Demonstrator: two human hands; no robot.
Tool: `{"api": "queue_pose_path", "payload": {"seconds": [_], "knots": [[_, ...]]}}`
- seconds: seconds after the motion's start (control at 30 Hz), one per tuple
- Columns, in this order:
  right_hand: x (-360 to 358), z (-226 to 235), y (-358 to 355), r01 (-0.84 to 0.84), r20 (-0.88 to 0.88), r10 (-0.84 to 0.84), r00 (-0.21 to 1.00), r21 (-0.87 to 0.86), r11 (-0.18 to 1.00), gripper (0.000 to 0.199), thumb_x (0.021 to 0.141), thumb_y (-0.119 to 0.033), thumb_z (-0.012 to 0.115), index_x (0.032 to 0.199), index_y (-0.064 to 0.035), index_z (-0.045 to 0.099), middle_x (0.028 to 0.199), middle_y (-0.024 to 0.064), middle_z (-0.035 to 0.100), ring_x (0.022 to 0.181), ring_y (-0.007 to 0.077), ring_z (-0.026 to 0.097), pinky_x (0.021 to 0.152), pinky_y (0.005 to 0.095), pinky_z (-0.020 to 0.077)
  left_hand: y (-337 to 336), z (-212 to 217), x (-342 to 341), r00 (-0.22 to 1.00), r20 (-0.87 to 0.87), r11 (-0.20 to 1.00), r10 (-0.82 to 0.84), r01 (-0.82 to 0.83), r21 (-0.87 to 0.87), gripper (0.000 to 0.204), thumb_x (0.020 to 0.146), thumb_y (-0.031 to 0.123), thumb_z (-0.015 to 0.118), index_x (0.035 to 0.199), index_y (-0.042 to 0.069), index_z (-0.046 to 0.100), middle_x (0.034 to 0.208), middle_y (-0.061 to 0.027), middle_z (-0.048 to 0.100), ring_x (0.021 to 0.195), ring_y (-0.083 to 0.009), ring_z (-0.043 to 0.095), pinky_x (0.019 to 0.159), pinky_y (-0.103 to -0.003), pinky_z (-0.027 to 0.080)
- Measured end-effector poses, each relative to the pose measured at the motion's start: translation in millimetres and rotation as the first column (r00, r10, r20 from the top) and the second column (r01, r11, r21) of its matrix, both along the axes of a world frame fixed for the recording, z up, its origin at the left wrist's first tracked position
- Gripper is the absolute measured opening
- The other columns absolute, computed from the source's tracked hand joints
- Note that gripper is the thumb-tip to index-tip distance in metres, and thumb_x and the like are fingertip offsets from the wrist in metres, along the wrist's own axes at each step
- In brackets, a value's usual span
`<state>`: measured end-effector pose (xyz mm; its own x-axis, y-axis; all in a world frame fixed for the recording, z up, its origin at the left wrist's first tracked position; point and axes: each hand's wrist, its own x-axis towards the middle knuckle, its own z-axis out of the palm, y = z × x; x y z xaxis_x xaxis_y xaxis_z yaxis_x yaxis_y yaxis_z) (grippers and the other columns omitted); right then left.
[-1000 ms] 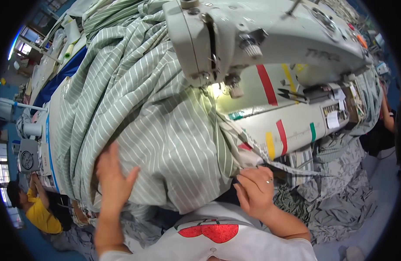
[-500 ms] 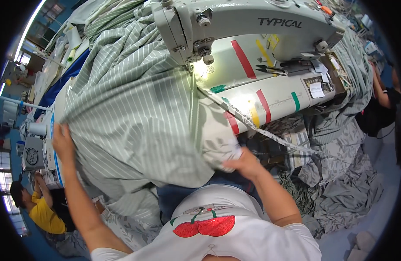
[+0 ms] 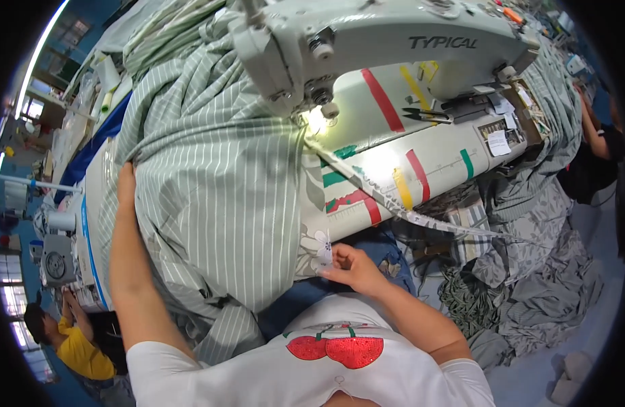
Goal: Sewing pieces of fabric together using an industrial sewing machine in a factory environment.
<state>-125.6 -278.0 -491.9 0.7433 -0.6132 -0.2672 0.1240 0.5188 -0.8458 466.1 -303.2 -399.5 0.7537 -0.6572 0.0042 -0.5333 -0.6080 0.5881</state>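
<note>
A green-grey fabric with white stripes [image 3: 210, 203] spreads over the machine bed, its upper edge under the head of a white sewing machine [image 3: 373, 41]. At its left, my left hand [image 3: 126, 182] presses against a fold of it; the fingers are mostly hidden. My right hand [image 3: 355, 269] is closed, thumb and fingers pinching the edge of a pale floral fabric [image 3: 316, 247] beside the striped fabric's right edge. A narrow patterned strip [image 3: 387, 197] runs from the needle area down over the bed's front edge to the right.
Coloured tapes [image 3: 417, 173] mark the bed. Dark thread snips [image 3: 424, 117] lie beyond them, near a small parts tray [image 3: 499, 139]. Heaped fabric [image 3: 543, 298] lies at the right. A person in yellow [image 3: 85, 346] sits at the left; another in black [image 3: 594, 163] is far right.
My left hand has moved up and slightly right along the striped fabric. My right hand has shifted left and slightly down with the floral edge. The striped fabric has swung left, uncovering more bed.
</note>
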Motion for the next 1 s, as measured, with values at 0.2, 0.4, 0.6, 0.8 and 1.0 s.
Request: {"api": "queue_pose_path", "payload": {"seconds": [0.2,0.4,0.6,0.8,1.0], "knots": [[4,0,12,-0.114,-0.159,0.119,0.980,0.040,0.993,0.011,0.084,-0.012,0.066,0.086,-0.0013,0.064,0.077,-0.0029,0.060,0.070,0.0032,0.050,0.064,0.0202,0.0419,61,65,-164,0.841,0.457,0.956,-0.290,0.278,0.096,0.053,0.085,0.010,0.049,0.136,0.001,0.036,0.138,-0.0244,0.037,0.127,-0.0346,0.039,0.106,-0.038,0.030],[-5,12,26,-0.161,-0.078,0.171,0.982,0.120,0.980,0.011,0.086,-0.011,0.063,0.091,-0.0016,0.065,0.077,-0.0050,0.059,0.066,0.0017,0.046,0.060,0.0201,0.0399,127,2,-207,0.744,0.518,0.900,-0.421,0.274,0.338,0.053,0.083,0.008,0.057,0.134,0.007,0.041,0.140,-0.0205,0.035,0.129,-0.0360,0.034,0.105,-0.041,0.030],[2,17,39,-0.174,-0.072,0.189,0.979,0.171,0.970,0.013,0.085,-0.004,0.062,0.098,-0.0001,0.064,0.087,0.0000,0.065,0.082,0.0050,0.057,0.073,0.0217,0.0453,114,34,-297,0.730,0.655,0.972,-0.197,0.234,0.031,0.042,0.075,0.005,0.063,0.115,0.002,0.054,0.124,-0.0204,0.046,0.116,-0.0364,0.044,0.100,-0.043,0.033],[0,25,50,-0.016,0.001,0.016,1.000,0.180,0.984,0.012,0.084,-0.002,0.063,0.095,0.0011,0.063,0.081,-0.0005,0.063,0.075,0.0041,0.055,0.067,0.0209,0.0446,133,-17,-423,0.737,0.289,0.780,-0.611,0.623,0.060,0.040,0.068,0.008,0.069,0.105,0.001,0.055,0.105,-0.0175,0.054,0.102,-0.0343,0.051,0.086,-0.041,0.041],[-13,15,48,-0.086,-0.088,0.096,0.991,0.110,0.990,0.011,0.084,-0.004,0.063,0.094,0.0010,0.064,0.081,-0.0009,0.063,0.074,0.0037,0.054,0.066,0.0209,0.0444,152,-43,-386,0.710,0.260,0.752,-0.654,0.645,0.132,0.021,0.075,0.007,0.063,0.094,0.002,0.055,0.094,-0.0113,0.057,0.095,-0.0301,0.055,0.078,-0.038,0.043]]}}
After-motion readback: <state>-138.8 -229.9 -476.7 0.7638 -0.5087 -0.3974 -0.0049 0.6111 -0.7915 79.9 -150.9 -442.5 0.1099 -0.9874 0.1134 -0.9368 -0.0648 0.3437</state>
